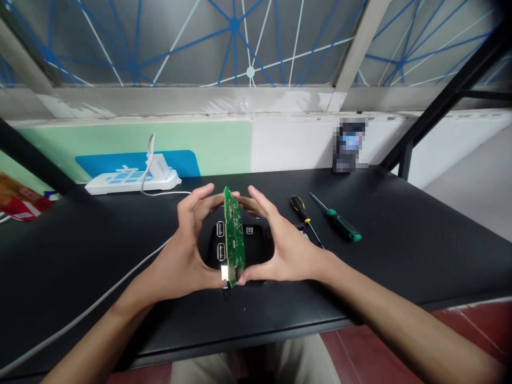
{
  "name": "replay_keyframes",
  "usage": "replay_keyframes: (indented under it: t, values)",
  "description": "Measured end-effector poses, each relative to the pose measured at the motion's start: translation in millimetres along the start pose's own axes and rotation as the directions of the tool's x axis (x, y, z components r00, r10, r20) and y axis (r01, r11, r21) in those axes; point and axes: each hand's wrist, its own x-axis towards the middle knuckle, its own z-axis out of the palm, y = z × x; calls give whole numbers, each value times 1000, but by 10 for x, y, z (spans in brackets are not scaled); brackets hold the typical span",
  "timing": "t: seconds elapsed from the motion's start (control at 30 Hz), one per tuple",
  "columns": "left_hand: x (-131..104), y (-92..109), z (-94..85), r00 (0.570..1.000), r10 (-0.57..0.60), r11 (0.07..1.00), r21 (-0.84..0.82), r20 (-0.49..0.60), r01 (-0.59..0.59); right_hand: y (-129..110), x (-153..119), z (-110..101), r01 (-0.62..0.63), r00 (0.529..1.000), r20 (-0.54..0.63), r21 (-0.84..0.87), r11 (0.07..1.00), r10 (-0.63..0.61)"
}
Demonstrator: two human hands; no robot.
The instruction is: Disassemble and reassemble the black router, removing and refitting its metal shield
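- Grip: our L hand (182, 248) and R hand (286, 242) both pinch the green PCB (234, 240) btwn thumbs & fingers.
- PCB's stood on edge, near the front of the desk, USB-A ports (221, 229) facing L.
- Blk plastic casing (259, 253) lies behind/under it; can't tell the gap.
- Surface: matte blk desk (400, 240), w/ a yellow-blk screwdriver (298, 207) and a green-blk screwdriver (344, 226) R of our hands.
- Back L: white power strip (100, 184) w/ charger plug (159, 166) in it; white cable (100, 301) runs to the front L.
- Far L: red/orange packet (28, 200), partly cut off.
- Back R: pixelated dark device (349, 152), upright nr the wall.
- Room: wall part pale green, part white; frosted window (192, 48) w/ blue & white lines; blk metal frame (444, 101) on R; red floor tiles (352, 352) below.
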Motion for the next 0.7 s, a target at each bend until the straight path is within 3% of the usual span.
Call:
replay_keyframes:
  t: [0.37,0.53,0.7]
  values:
    - [21,51,7,999,40,998,43,-5,-40,-38,-22,15,7,999,-42,3,1000,-7]
    - [26,24,-1,997,31,998,52,-72,-27,36,-29,-72,-74,993,-102,-104,992,63]
    - [44,-81,-28,987,95,971,229,-132,-63,95,-45,-154,-212,974,-139,-285,935,179]
